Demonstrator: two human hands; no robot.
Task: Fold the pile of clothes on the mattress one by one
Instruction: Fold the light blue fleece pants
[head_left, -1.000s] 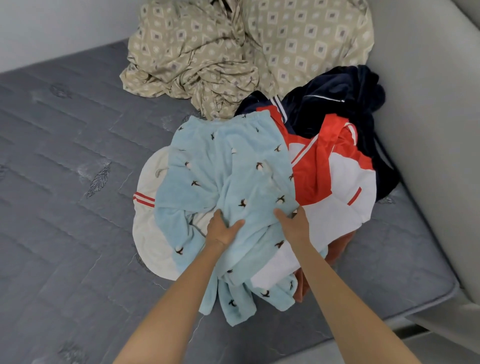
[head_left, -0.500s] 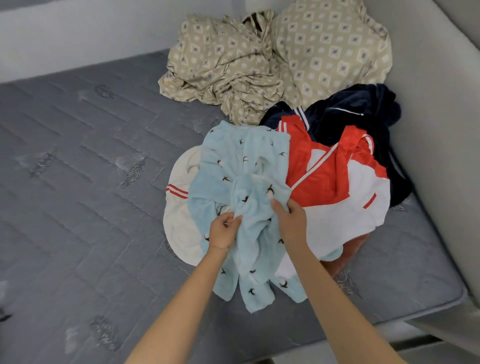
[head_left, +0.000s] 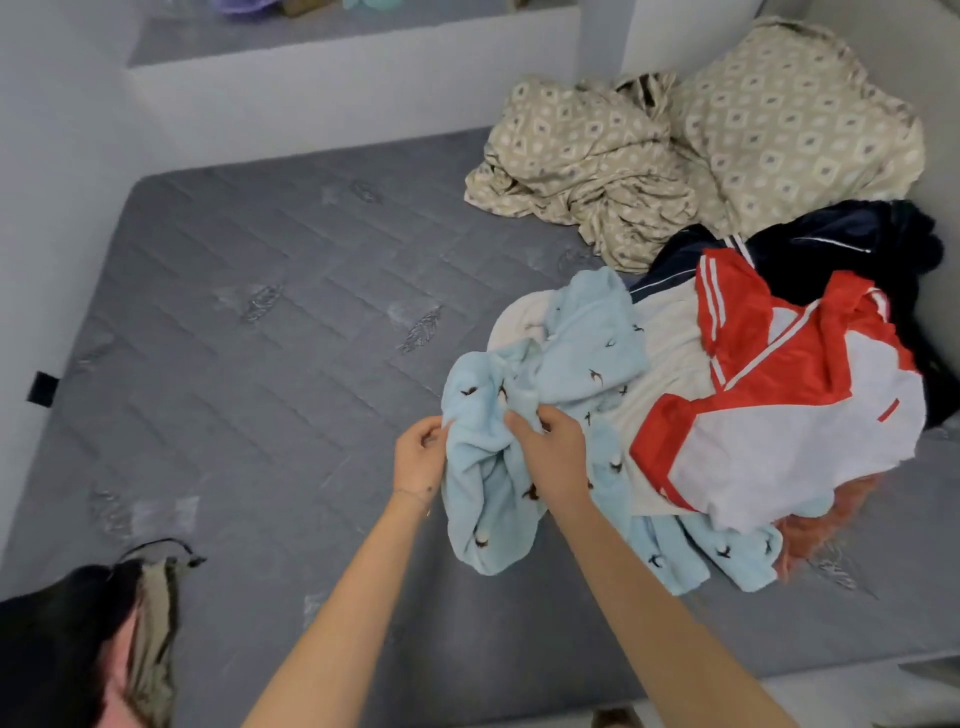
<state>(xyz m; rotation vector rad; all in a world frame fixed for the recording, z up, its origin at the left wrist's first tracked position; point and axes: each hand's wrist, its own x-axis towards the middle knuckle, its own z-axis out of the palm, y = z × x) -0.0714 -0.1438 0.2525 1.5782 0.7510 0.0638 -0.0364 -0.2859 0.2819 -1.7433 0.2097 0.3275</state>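
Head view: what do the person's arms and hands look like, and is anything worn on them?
The left arm and right arm are bare as far as the frame shows, with no sleeves. The left hand and right hand wear no gloves, and no ring shows on the fingers. A thin thread-like band crosses the left wrist, with a small dark mark beside it.

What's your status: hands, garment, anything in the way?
Left hand and right hand both grip the light blue garment. Garment bunched, not yet folded. Red-and-white jacket lies over its right part.
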